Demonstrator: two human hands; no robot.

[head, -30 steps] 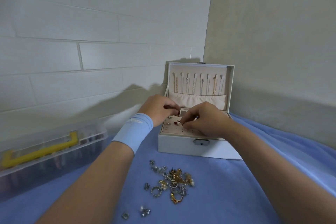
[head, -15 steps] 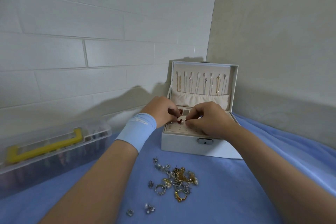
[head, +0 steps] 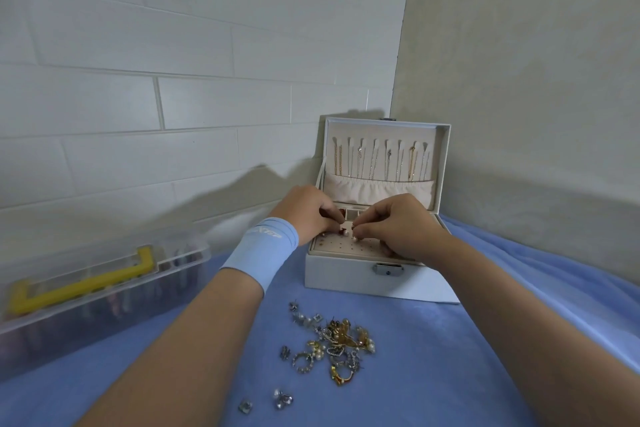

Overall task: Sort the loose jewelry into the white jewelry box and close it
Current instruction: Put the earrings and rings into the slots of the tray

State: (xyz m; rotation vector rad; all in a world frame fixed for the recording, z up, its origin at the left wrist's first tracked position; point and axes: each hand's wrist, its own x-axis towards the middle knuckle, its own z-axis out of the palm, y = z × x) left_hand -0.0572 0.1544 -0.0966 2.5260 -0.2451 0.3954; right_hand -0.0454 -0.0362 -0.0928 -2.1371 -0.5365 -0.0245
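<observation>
Head view. Jewelry box point(head: 363, 282), white, sits on blue cloth point(head: 450, 357) in the wall corner. Lid point(head: 445, 163) open and upright, metal latch point(head: 388, 270) on the front wall. Necklaces point(head: 381, 161) hang in a row inside the lid, with a cream pouch point(head: 377, 192) below them. Top tray is a beige perforated panel point(head: 341, 248), small compartments behind it.

Left hand point(head: 306, 213) and right hand point(head: 401, 224) are both over the panel. Fingers are curled and the fingertips meet at a small red-and-pearl earring point(head: 344, 231), both pinching at it. Earring is at the panel's back edge; too small to tell if its post is in a hole. Right hand's heel rests on the box's front right. Light blue wristband point(head: 261, 250) on the left wrist.

Loose jewelry point(head: 332, 343) is heaped on the cloth just in front of the box, between the forearms: gold, silver and pearl pieces, tangled. Stray silver pieces point(head: 282, 399) lie nearer the camera, apart from the heap.

Clear plastic case point(head: 104, 291) with yellow handle point(head: 83, 282) is on the far left against the tiled wall point(head: 138, 97), well apart from the box.
</observation>
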